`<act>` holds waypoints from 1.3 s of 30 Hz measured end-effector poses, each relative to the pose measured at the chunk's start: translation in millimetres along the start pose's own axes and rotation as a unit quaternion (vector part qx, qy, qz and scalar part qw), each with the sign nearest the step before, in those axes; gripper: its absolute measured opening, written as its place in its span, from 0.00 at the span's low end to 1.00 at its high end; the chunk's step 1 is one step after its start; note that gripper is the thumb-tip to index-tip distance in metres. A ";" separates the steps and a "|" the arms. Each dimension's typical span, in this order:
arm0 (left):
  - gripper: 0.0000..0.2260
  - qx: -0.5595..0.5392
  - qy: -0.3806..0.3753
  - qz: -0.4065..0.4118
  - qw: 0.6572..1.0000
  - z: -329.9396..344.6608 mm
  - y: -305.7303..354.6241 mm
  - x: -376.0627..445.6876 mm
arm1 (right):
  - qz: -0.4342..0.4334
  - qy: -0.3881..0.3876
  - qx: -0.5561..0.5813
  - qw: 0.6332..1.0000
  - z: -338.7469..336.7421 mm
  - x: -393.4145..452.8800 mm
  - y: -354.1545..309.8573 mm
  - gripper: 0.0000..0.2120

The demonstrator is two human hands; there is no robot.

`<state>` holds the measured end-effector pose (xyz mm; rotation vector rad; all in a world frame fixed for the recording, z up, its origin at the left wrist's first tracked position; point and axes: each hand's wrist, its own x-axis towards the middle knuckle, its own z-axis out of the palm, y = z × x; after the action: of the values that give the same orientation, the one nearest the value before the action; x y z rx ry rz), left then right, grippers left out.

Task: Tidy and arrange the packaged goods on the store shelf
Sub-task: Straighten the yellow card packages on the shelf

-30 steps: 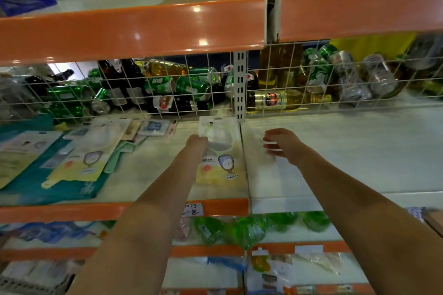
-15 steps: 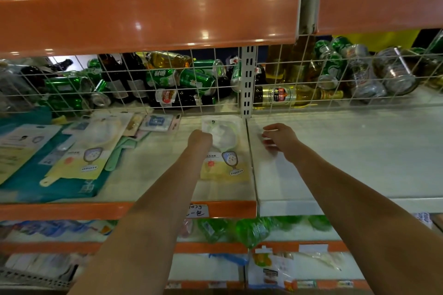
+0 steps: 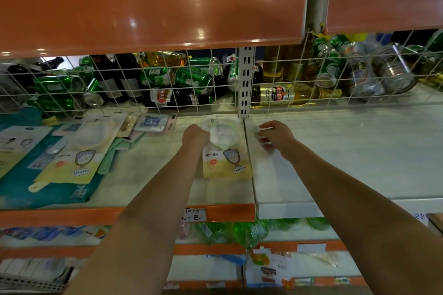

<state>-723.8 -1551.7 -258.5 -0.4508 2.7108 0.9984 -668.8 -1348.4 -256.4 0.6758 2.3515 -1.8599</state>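
Step in hand: squaring one yellow packet [image 3: 225, 151] flat at the shelf [image 3: 155, 175] board's right edge. Left hand [image 3: 195, 133] fisted against its left side; grip cannot be told. Right hand [image 3: 275, 136] half-curled, empty, just beside. Next: likely align with pile at left.

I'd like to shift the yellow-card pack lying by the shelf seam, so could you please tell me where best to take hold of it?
Probably the near, yellow card end of the pack, pinched from the front of the shelf. It lies flat with that end towards the aisle; the far end carries a bulging clear blister, where the left hand already rests. The right hand is beside it, apart.
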 end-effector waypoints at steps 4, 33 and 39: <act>0.15 0.018 0.006 0.012 1.000 2.9 1.3 3.2 | 0.000 0.000 0.001 1.000 -3.0 1.8 -1.1 0.07; 0.16 0.105 0.024 0.077 0.991 1.5 -12.6 -3.0 | -0.004 0.020 -0.024 1.000 3.1 -5.1 -1.7 0.06; 0.14 0.103 0.007 0.082 0.991 -2.7 -22.6 -16.6 | -0.016 0.012 -0.021 1.000 8.7 -20.6 -4.5 0.06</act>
<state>-700.6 -1566.3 -264.8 -0.2020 2.8610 0.7415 -653.8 -1363.4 -248.1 0.6631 2.4224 -1.8191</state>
